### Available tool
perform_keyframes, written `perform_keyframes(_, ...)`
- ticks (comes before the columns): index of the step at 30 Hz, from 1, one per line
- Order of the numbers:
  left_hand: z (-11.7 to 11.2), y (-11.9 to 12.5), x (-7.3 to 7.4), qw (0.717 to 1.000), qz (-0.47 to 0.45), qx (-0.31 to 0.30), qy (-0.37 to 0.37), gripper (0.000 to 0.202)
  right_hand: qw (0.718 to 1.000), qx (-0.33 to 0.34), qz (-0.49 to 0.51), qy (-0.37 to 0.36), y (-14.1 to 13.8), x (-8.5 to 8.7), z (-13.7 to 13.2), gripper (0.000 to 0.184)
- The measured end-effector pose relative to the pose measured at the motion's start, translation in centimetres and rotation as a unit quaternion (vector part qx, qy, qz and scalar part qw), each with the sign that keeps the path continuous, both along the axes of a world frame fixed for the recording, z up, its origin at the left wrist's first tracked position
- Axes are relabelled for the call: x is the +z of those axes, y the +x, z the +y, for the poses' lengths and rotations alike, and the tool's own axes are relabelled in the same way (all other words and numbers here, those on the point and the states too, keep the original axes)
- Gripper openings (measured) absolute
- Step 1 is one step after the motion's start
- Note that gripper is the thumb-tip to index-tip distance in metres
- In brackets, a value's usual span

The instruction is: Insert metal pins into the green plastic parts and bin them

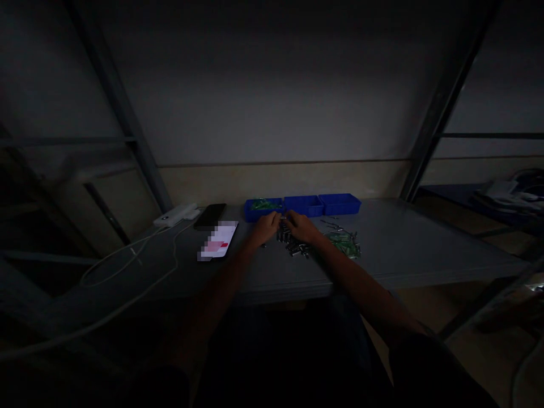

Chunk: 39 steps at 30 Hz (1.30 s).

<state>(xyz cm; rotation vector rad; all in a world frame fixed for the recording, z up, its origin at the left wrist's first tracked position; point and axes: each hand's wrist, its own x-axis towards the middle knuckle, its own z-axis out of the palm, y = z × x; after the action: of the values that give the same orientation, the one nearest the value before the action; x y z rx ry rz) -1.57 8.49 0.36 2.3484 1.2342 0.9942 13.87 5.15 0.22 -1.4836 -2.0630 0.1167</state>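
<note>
My left hand [266,228] and my right hand [301,228] meet over the table, fingertips pinched close together. Between them shows a small shiny metal piece [283,217], too dim and small to name more closely. Just below my right hand lies a pile of small dark and silvery metal parts [294,247]. To the right of it, partly behind my right forearm, is a heap of green parts [346,243]. Behind my left hand stands a blue bin [254,216] holding green pieces.
Two more blue bins, a middle one [306,209] and a right one [341,205], stand along the back. On the left lie a lit phone [219,241], a dark phone-like slab [210,216] and a white power strip [175,215] with trailing cables. Metal posts frame the grey table [403,243].
</note>
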Motion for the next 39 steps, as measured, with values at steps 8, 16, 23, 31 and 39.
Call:
perform_keyframes(8, -0.31, 0.1, 0.18, 0.999, 0.003, -0.032, -0.003, 0.029, 0.999, -0.035, 0.014, -0.017, 0.19, 0.31, 0.21, 0.032)
perform_keyframes(16, -0.29, 0.01, 0.04, 0.999, -0.011, -0.046, 0.009, 0.025, 0.997, -0.034, 0.072, -0.023, 0.43, 0.3, 0.52, 0.038)
perform_keyframes(23, -0.03, 0.01, -0.17, 0.999, -0.018, -0.037, 0.004, 0.02, 0.995, -0.017, 0.098, 0.0, 0.38, 0.08, 0.4, 0.027)
perform_keyframes(31, -0.53, 0.06, 0.28, 1.0, -0.006, -0.021, 0.004, 0.023, 0.997, 0.003, 0.072, 0.004, 0.46, 0.42, 0.22, 0.023)
perform_keyframes(39, -0.02, 0.08, 0.0, 0.997, -0.055, -0.053, 0.007, 0.027, 0.999, -0.031, 0.034, -0.008, 0.41, 0.65, 0.4, 0.035)
